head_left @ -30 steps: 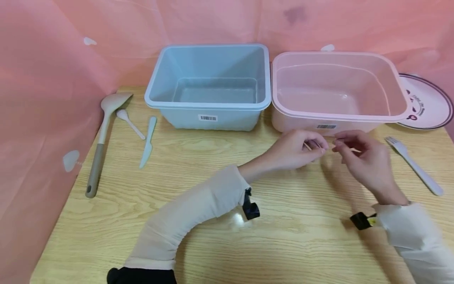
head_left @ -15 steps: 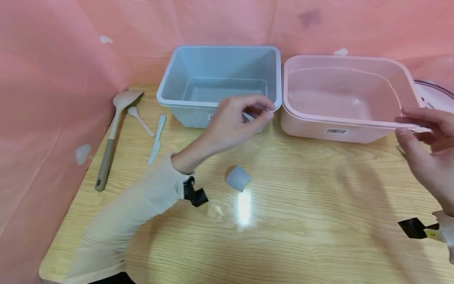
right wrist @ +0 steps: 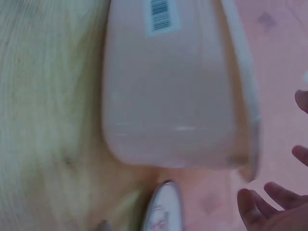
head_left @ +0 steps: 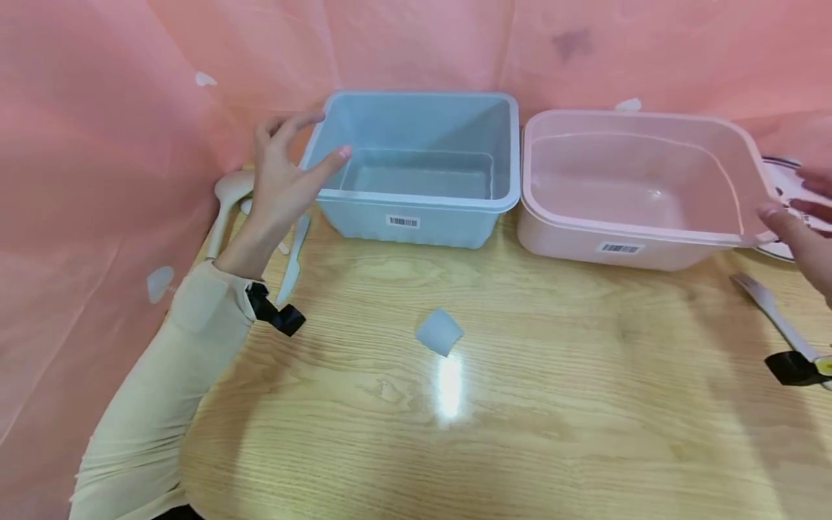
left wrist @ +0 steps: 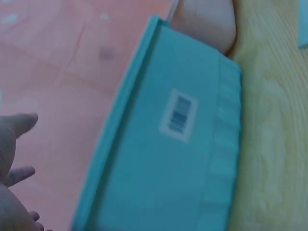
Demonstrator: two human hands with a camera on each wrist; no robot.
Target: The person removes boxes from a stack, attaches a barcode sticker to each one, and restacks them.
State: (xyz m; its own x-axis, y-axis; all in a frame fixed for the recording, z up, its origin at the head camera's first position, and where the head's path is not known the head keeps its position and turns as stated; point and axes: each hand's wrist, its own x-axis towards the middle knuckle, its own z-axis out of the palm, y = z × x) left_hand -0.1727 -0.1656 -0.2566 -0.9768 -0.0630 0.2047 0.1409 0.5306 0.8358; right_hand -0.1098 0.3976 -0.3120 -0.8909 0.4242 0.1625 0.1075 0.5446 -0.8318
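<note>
My left hand (head_left: 282, 173) is spread at the left rim of the blue plastic bin (head_left: 351, 214), thumb and fingers apart. In the left wrist view, its fingers (left wrist: 21, 175) appear at the left, beyond the bin's barcoded wall (left wrist: 159, 163). On the far side, my right hand (head_left: 809, 235) is at the right end of the pink plastic bin (head_left: 565, 240), partly cut off by the frame edge. Its spread fingers (right wrist: 248, 204) show beside that bin's rim in the right wrist view. Neither hand holds anything. The bins stand side by side.
A small grey-blue piece (head_left: 439, 332) lies mid-table. At left are a ladle (head_left: 224, 206), a small spoon (head_left: 245, 206) and a pale knife (head_left: 292, 267), partly behind the left arm. A fork (head_left: 773, 310) and a white plate (head_left: 783, 180) lie at right.
My hands have moved apart from in front of the pink bin, the left to the blue bin's left side, the right to the pink bin's right end. The grey-blue piece has come into view.
</note>
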